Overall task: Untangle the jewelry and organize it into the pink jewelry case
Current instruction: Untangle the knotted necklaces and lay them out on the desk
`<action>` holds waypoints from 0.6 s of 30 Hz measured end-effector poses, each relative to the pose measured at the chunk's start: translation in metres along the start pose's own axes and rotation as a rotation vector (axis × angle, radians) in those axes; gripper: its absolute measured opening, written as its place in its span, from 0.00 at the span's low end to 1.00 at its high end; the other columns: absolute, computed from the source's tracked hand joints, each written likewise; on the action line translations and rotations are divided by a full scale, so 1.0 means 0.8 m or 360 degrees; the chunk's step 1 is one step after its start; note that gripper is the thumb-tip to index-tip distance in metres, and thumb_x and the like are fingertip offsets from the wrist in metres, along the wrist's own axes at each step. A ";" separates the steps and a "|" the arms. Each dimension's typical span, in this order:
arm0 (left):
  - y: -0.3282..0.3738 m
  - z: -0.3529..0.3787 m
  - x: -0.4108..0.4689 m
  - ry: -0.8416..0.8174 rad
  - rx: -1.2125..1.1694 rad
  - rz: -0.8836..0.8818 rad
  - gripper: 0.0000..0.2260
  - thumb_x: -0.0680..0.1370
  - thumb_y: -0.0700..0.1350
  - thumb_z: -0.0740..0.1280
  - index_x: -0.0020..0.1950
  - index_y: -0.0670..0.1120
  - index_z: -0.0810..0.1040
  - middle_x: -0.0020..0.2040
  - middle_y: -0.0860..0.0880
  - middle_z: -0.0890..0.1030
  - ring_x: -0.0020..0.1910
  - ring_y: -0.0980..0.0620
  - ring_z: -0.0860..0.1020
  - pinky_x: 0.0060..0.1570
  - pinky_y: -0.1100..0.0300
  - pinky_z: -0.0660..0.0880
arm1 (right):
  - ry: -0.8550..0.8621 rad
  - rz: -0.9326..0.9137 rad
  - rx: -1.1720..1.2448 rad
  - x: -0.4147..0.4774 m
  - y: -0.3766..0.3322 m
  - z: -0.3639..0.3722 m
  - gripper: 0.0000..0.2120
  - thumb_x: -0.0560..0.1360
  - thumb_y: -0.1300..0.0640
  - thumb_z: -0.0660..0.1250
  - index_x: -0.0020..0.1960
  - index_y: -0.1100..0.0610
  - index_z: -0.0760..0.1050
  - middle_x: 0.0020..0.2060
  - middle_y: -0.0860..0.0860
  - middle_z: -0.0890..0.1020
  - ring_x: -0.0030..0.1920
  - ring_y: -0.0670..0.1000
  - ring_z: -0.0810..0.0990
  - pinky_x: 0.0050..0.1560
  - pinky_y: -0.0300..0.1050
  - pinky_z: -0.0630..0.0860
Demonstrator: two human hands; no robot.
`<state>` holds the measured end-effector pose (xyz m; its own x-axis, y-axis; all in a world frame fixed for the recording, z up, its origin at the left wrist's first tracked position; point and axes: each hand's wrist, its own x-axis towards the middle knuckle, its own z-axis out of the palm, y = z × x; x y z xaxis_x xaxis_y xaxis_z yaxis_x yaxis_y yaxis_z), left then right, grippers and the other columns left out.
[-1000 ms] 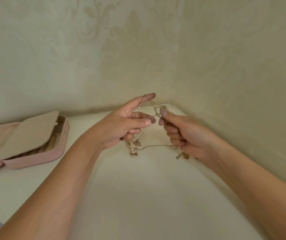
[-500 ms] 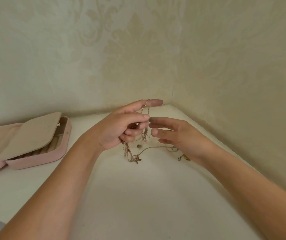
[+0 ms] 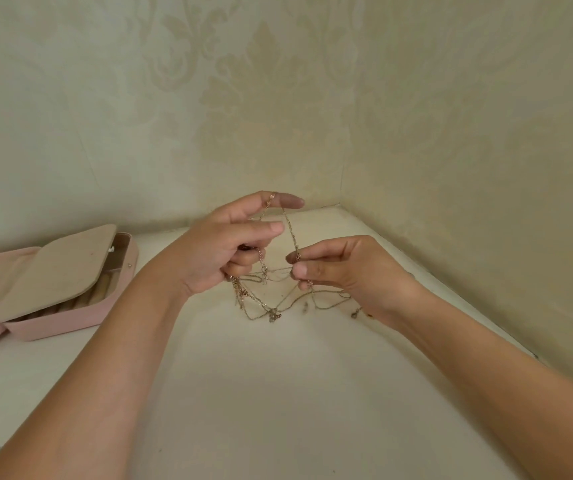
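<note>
Left hand (image 3: pixel 215 251) gripping tangled chains (image 3: pixel 271 306), loop over raised forefinger | right hand (image 3: pixel 344 271), open half a second ago, now pinching one strand | pink jewelry case (image 3: pixel 70 317) on table (image 3: pixel 278 410), well left of hands

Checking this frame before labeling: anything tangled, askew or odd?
Yes. The chains are knotted together: one loop hangs over the left hand, the right hand pinches a strand, loose ends trail on the table.

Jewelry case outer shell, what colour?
The jewelry case is pink, inner flap beige; head view.
</note>
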<state>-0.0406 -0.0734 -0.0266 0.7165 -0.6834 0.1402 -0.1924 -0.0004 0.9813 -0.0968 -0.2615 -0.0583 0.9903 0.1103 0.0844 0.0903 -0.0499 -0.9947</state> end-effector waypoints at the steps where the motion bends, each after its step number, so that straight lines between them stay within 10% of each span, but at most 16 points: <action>1: -0.001 0.001 0.001 0.0023 0.0077 -0.0004 0.14 0.74 0.44 0.70 0.57 0.58 0.79 0.29 0.54 0.60 0.22 0.59 0.55 0.20 0.69 0.54 | 0.0011 -0.0007 0.0045 0.000 0.000 -0.001 0.09 0.68 0.62 0.73 0.47 0.63 0.82 0.39 0.53 0.85 0.34 0.48 0.81 0.45 0.36 0.78; 7: -0.009 0.011 0.005 0.0033 0.0378 -0.0060 0.28 0.67 0.49 0.73 0.65 0.64 0.72 0.39 0.52 0.78 0.24 0.56 0.60 0.23 0.66 0.59 | 0.0001 -0.0037 0.0021 -0.001 0.000 -0.001 0.08 0.72 0.66 0.70 0.51 0.66 0.81 0.41 0.58 0.85 0.40 0.51 0.84 0.47 0.37 0.78; 18: -0.013 0.012 0.007 0.0053 0.0379 -0.0024 0.29 0.69 0.47 0.72 0.67 0.63 0.70 0.41 0.45 0.77 0.24 0.58 0.61 0.24 0.67 0.61 | -0.0016 0.0108 -0.0015 -0.001 -0.005 -0.002 0.04 0.71 0.64 0.70 0.40 0.56 0.78 0.36 0.47 0.80 0.43 0.45 0.78 0.54 0.39 0.73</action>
<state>-0.0413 -0.0846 -0.0370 0.7414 -0.6576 0.1339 -0.3315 -0.1855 0.9250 -0.0980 -0.2628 -0.0542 0.9931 0.1165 0.0159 0.0239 -0.0670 -0.9975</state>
